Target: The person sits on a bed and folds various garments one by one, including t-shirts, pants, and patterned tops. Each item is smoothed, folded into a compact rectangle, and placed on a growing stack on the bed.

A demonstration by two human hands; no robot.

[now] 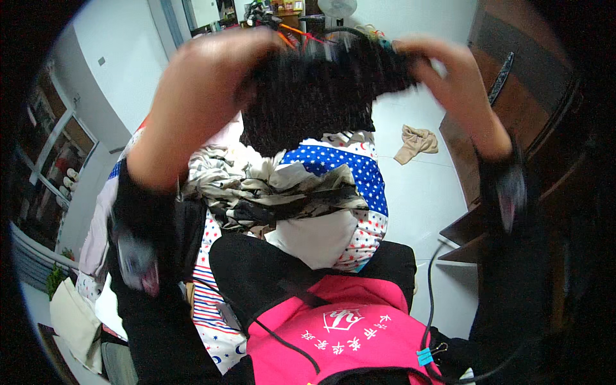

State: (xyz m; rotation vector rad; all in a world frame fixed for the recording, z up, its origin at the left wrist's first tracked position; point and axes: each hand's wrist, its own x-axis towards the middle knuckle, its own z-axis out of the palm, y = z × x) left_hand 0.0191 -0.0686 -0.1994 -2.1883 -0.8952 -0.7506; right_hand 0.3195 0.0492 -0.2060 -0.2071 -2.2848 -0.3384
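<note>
A black, knitted-looking garment (314, 96) hangs stretched out in the air before me, smeared by motion. At its left end, my left hand (215, 86) is closed on the cloth. My right hand (446, 70) pinches the opposite upper corner with thumb and fingers. Which kind of garment it is I cannot make out. Below it, a crumpled heap of grey, white and black patterned clothing (256, 186) lies on the bed, with a white cloth (314, 237) in front of it.
I sit on a bed with a blue, white-starred sheet (369, 186). A beige garment (417, 142) lies on the floor to the right, near brown wooden furniture (459, 138). A fan (337, 8) stands at the back. A black cable (431, 301) runs beside my pink apron (359, 301).
</note>
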